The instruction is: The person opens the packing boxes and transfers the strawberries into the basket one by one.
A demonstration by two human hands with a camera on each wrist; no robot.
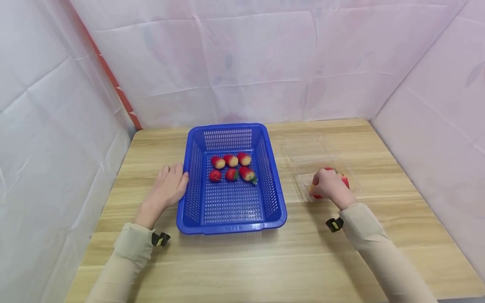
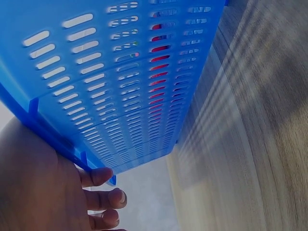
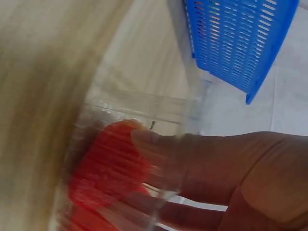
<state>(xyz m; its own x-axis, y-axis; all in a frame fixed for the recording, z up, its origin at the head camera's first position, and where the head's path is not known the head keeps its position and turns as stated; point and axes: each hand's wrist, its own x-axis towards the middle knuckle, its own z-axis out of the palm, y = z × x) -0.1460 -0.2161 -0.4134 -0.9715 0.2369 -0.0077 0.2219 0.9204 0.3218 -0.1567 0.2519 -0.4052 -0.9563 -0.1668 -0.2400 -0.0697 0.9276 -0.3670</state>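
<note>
The strawberry (image 3: pixel 110 161) in the frame-right box (image 1: pixel 310 169) is pinched by the right hand (image 1: pixel 331 185), the loose left hand (image 1: pixel 168 185) touching the basket (image 1: pixel 232 229), presumably steadying it.

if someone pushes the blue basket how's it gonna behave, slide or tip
The blue basket would probably slide rather than tip, since its broad base sits on the table. It's likely light for its size, given its many slots. The round red fruit inside might roll.
</note>
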